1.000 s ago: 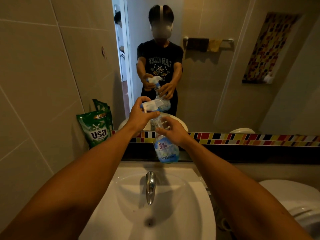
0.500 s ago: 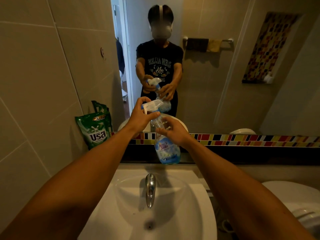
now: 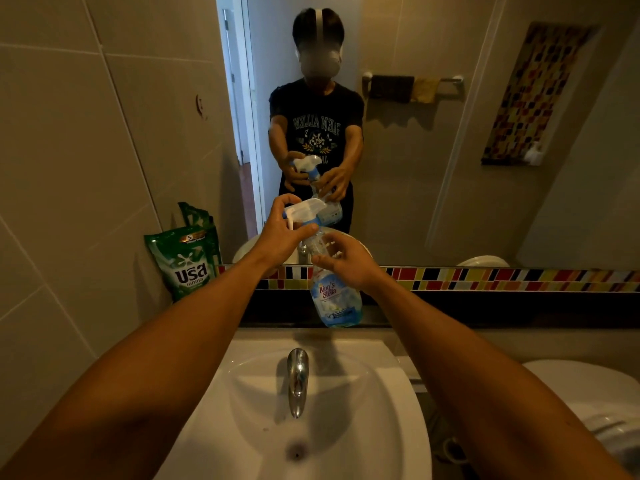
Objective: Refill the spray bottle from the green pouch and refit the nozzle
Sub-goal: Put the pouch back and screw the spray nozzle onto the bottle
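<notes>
Left hand [image 3: 282, 235] fingers clamped on nozzle [image 3: 304, 211] atop spray bottle [image 3: 334, 296]; right hand [image 3: 348, 263] fingers wrapped around bottle neck. Bottle stood on ledge behind sink [image 3: 398, 427]. Green pouch [image 3: 185, 263] leaned on wall, left.

This is a home bathroom. A white washbasin [image 3: 363, 427] with a chrome tap [image 3: 297, 379] fills the lower middle. Above it hangs a wide mirror [image 3: 433, 202], edged below by a strip of coloured mosaic tiles [image 3: 502, 279]. Large beige wall tiles [image 3: 69, 150] cover the left, a towel rail [image 3: 412, 81] shows reflected at the upper right, and a toilet [image 3: 595, 403] sits at the lower right.
</notes>
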